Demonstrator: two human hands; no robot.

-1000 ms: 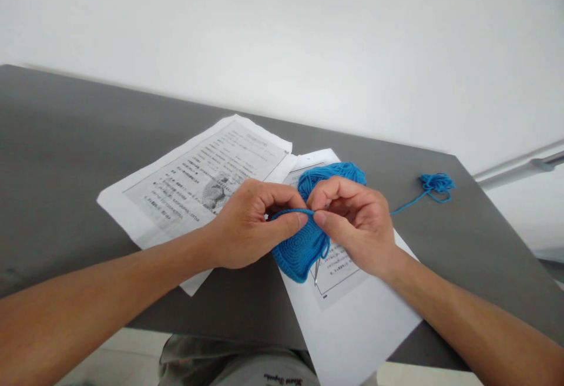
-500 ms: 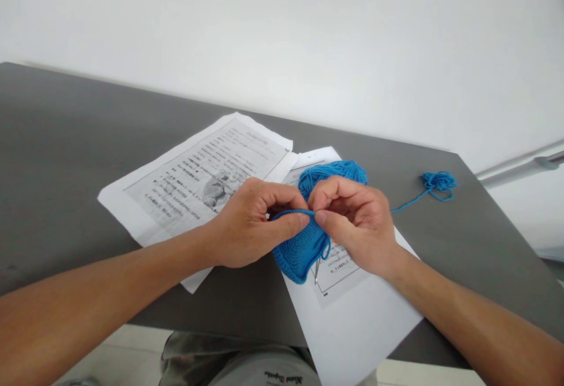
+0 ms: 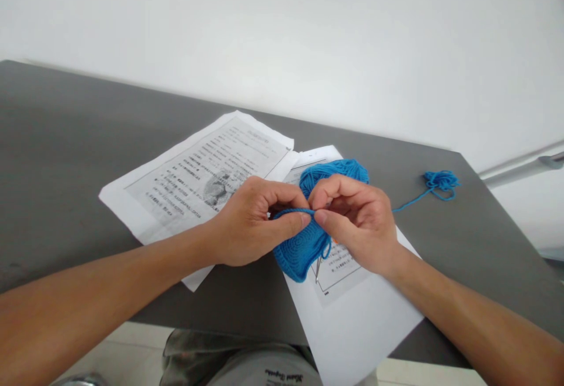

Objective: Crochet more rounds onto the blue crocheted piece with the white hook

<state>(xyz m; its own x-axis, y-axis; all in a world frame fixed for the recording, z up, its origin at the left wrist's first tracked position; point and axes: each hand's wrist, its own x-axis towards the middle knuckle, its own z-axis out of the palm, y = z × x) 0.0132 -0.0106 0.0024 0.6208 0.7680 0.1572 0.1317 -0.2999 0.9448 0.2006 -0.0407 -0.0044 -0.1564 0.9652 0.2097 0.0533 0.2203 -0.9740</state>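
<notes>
Between both hands is a blue crocheted piece (image 3: 302, 248), worked in rounds, its upper edge stretched between the fingertips. My left hand (image 3: 259, 218) pinches that edge with thumb and forefinger. Close beside it, my right hand (image 3: 359, 218) pinches the same edge at its right end. A small loop of blue yarn hangs at the piece's right side. Just below the loop, the metal tip of a crochet hook (image 3: 318, 271) shows; the rest of it is hidden. Behind my right hand lies a ball of blue yarn (image 3: 332, 170), partly covered by the fingers.
Two printed sheets rest on the grey table (image 3: 79, 121): one sheet (image 3: 145, 221) at the left, another sheet (image 3: 352, 327) under the hands, overhanging the front edge. A small tangle of blue yarn (image 3: 442, 181) lies at the right, its strand running toward my right hand. A white wall stands behind.
Both hands keep the same pinch on the crocheted piece. The whole view has shifted very slightly; nothing else visibly differs.
</notes>
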